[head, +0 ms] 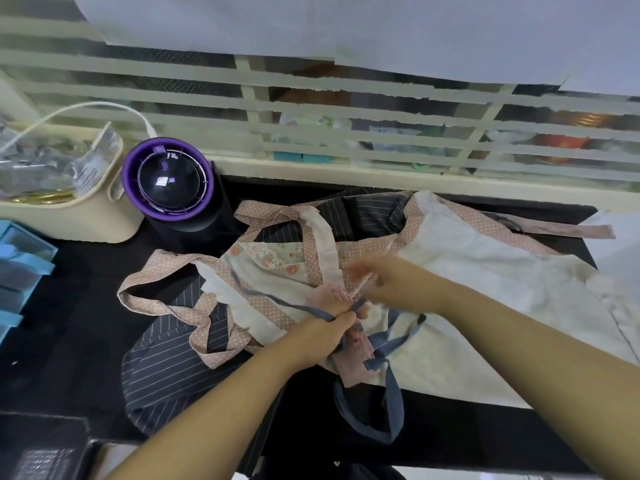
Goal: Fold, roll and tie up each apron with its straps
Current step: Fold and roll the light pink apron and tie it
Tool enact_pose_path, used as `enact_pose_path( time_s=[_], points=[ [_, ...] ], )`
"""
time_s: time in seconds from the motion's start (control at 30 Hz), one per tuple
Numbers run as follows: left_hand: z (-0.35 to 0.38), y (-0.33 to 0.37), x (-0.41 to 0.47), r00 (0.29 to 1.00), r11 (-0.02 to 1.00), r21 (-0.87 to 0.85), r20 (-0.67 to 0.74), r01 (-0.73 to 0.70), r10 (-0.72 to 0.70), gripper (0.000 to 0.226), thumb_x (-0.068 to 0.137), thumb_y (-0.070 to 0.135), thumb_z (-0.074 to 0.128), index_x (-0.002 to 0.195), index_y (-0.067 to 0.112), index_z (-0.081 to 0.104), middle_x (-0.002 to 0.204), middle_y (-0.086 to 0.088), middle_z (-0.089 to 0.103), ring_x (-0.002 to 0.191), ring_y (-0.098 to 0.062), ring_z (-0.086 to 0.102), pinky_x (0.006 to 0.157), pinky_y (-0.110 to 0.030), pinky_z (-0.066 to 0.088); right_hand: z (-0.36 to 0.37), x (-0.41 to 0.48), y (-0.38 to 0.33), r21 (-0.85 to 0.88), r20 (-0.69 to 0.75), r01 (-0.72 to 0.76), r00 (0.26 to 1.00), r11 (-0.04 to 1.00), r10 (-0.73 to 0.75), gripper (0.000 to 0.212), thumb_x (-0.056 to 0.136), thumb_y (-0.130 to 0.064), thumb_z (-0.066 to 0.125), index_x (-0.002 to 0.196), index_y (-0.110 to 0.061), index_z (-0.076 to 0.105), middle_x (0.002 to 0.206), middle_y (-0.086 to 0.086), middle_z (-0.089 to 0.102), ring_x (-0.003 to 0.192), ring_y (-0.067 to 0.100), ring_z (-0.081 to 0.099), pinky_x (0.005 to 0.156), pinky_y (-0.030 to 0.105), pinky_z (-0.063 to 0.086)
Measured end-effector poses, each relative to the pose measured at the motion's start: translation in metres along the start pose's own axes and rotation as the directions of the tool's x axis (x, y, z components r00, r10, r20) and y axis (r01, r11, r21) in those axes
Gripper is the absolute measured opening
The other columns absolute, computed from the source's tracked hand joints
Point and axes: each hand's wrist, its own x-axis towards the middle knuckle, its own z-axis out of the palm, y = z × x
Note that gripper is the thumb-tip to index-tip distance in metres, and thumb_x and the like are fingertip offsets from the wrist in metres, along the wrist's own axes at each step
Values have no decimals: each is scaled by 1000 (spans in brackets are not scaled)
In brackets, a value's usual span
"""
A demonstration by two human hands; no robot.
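Aprons heaped on desk, both hands at the straps

White apron (467, 271) with pink dotted trim lies spread and crumpled across the middle and right of the black desk (69, 341). Its floral bib panel (270, 258) points toward the far edge. Dark pinstriped apron (166, 368) lies underneath, showing at the left front and again behind the bib. Pink dotted strap (152, 271) loops loosely over the pinstripe on the left.

Left hand (322, 337): grip closed round the blue strap (394, 393), fingers curled, at the centre of the white apron. The strap's free part trails off in a loop over the near desk edge.

Right hand (394, 282): just beyond the left, over the pink trim. Motion-blurred; cannot tell whether its grip holds anything.

Round device with a purple rim (168, 181) stands at the back left, touching the strap heap. Cream basket (86, 216) is beside it and a blue tray (24, 258) sits at the far left edge.
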Motion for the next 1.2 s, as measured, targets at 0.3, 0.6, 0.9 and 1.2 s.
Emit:
enact_pose_path(
  time_s=[0.3,0.6,0.9,1.2],
  points=[
    [1,-17,9,997,995,-99,-78,-14,6,21,84,49,34,96,46,51,98,-3,65,102,-26,60,96,-44,45,21,-15,35,708,-154,-99,945,699,290,22,99,-14,49,86,-3,63,63,6,51,47,9,45,48,16,39],
    [3,-12,17,990,916,-381,-6,126,-139,46,105,30,22,98,8,61,81,-12,69,60,-15,59,62,-21,46,28,-44,22,977,53,-138,894,160,444,39,99,-19,40,62,-10,49,39,0,30,36,11,28,36,18,29],
    [0,-14,18,972,844,-514,-72,155,-223,53,106,29,24,78,1,60,76,-16,70,66,-23,67,77,-27,55,60,-57,25,432,372,-610,792,664,485,35,102,-31,42,82,-8,59,58,6,63,45,13,52,48,20,42],
    [19,-8,-13,936,869,468,-208,-159,284,52,104,31,13,123,10,57,117,-13,62,98,-27,61,81,-36,48,32,-21,-8,183,-120,11,993,983,11,20,100,-20,44,107,-13,62,106,0,64,97,17,58,88,31,46]
  ],
)
